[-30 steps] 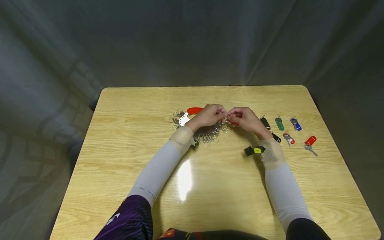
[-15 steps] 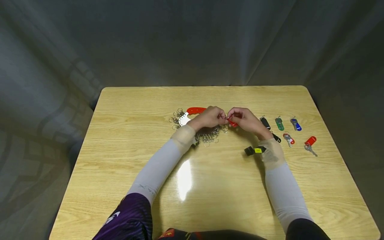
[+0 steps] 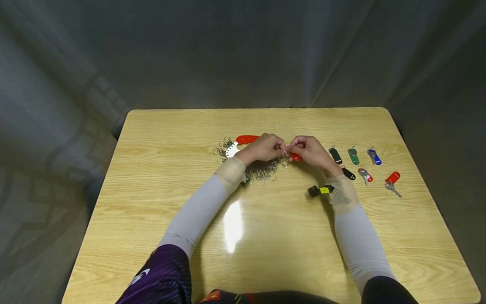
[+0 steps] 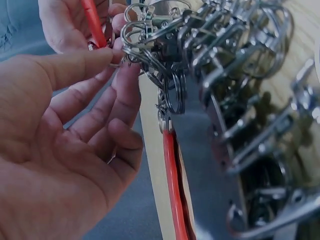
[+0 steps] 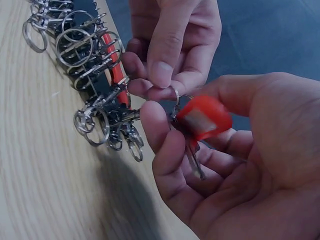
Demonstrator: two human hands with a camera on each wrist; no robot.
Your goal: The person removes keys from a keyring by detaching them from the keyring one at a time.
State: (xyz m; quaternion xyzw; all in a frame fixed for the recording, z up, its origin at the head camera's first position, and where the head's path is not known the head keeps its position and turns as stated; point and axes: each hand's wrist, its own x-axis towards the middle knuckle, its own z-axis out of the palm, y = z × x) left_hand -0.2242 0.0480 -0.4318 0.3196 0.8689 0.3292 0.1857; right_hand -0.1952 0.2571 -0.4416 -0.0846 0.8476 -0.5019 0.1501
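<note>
In the head view, my left hand (image 3: 263, 148) and right hand (image 3: 309, 150) meet fingertip to fingertip. My right hand holds a red key tag (image 5: 207, 117), from which a metal key (image 5: 195, 160) hangs. The tag's split ring (image 5: 176, 96) stands at the left thumb and fingertips, which pinch it. Close beside lies a key holder with a red handle (image 3: 247, 139), a white body (image 3: 232, 150) and crowded metal clips and rings (image 3: 262, 174). The left hand and forearm cover part of that holder. The exact finger contact on the ring is small and partly hidden.
On the right of the wooden table (image 3: 265, 253) lie black tags (image 3: 336, 155), a green tag (image 3: 353, 156), a blue tag with key (image 3: 374, 156), a red tag with key (image 3: 365, 175) and another red one (image 3: 393, 177). Dark curtains (image 3: 228, 55) surround the table.
The red key tag has turned at my right fingertips and now shows a broader face than one second ago. Both hands have stayed nearly in place.
</note>
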